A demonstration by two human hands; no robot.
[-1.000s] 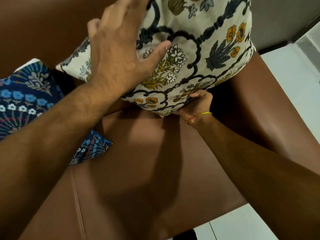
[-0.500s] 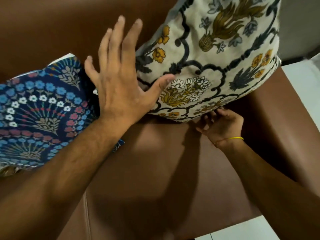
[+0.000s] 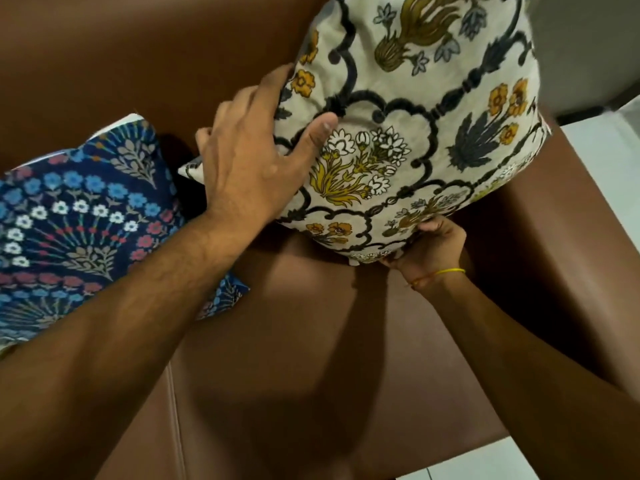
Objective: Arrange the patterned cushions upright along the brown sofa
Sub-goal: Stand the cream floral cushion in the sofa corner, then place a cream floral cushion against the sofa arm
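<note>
Filling most of the view, the brown sofa (image 3: 311,358) gives a leather seat below and a backrest above, with its right arm just beside the cushion being worked. The cream floral cushion (image 3: 415,133) stands nearly upright at the right end of the seat, tilted a little, its back toward the backrest and its lower edge resting on or just above the leather; which of the two is hidden by shadow. To its left the navy floral cushion (image 3: 76,216) leans against the backrest, close by with a dark gap between them, apparently already placed. The left hand (image 3: 249,168) is clamped on the cream cushion's left edge, thumb pressed across the front and fingers wrapped behind, which seems meant to steady it and steer its lean. The right hand (image 3: 429,247) is closed around the bottom edge near the corner, probably to lift and seat that corner squarely. A yellow thread band (image 3: 446,271) circles the right wrist.
</note>
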